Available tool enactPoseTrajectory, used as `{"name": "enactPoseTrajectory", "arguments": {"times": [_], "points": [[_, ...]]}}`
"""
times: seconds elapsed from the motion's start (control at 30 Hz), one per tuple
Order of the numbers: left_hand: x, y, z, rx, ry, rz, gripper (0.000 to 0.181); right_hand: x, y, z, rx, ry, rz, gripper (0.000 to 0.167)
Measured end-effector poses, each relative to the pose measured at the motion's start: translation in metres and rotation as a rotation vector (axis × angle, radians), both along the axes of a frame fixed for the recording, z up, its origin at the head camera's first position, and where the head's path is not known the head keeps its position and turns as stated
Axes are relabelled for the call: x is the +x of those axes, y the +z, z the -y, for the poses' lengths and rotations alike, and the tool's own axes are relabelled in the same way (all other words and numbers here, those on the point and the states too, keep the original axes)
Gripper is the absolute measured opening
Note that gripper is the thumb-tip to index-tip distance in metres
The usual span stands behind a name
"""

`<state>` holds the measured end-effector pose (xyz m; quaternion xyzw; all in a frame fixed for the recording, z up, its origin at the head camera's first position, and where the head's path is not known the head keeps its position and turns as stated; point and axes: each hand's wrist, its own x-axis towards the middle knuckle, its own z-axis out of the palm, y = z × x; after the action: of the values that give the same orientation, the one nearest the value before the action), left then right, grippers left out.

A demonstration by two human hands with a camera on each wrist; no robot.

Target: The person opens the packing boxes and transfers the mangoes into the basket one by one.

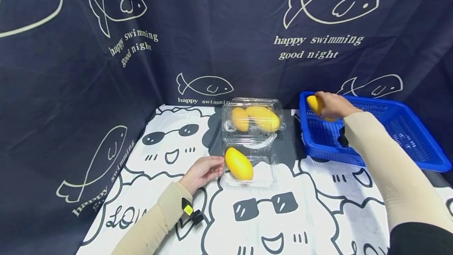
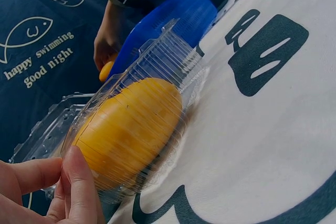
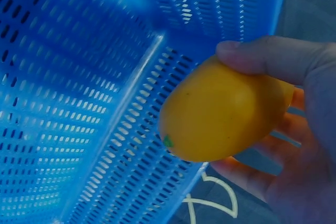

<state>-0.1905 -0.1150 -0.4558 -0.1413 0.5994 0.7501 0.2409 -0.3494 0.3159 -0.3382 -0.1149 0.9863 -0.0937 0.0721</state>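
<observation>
The left hand [image 1: 203, 171] pinches the left edge of a clear, ribbed plastic clamshell box [image 1: 267, 176] on a white cloth [image 1: 297, 223] printed with dark cartoon sheep. In the box's near half lies 1 smooth, yellow, oval mango [image 1: 239, 164]; its long axis runs aslant, from the far-left end toward the near-right, and it shows through the ribbed wall in the left wrist view.

Just beyond, at least 2 yellow mangoes [image 1: 262, 118] lie side by side, seen through clear plastic; whether that plastic is the lid or a second box is hard to tell.

Farther right, the right hand [image 1: 334, 105] grasps another yellow, oval mango [image 3: 210, 119] over the left end of a blue, slotted plastic basket [image 1: 334, 154]. The held fruit's green-spotted tip points away from the palm, toward the lower left in the right wrist view, the long axis rising gently to the right.

Behind stands a navy cloth [image 1: 219, 34] with white fish outlines.
</observation>
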Motion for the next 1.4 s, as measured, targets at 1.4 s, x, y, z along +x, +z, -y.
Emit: {"name": "enactPoseTrajectory", "arguments": {"times": [1.4], "points": [[-0.001,0.003,-0.001,-0.012,0.007,0.016,0.029,-0.021,-0.044,-0.008,0.065,-0.019,0.207,0.083]]}}
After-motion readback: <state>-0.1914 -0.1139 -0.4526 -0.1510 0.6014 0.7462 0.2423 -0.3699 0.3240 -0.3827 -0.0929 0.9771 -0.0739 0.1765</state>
